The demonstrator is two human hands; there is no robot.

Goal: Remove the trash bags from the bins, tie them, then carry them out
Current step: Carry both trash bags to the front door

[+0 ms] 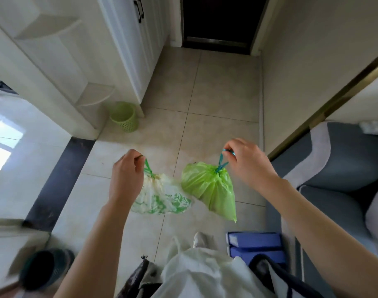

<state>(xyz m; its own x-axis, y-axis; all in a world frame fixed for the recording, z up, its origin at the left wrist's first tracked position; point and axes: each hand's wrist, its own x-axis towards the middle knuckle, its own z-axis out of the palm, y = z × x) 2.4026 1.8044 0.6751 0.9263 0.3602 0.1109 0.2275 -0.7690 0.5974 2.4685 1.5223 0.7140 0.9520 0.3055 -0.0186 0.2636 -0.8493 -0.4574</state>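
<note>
hands pinch drawstrings of crinkled plastic bags.

- The left hand pinches the green drawstring of a white bag with green print, which hangs tied shut above the tiled floor.
- The right hand pinches the blue-green drawstring of a plain green bag, also tied and hanging.
- The two bags hang just beside each other.
- A green bin stands by the white cabinet.
- A dark doorway lies ahead.
- A grey sofa is at the right.
</note>
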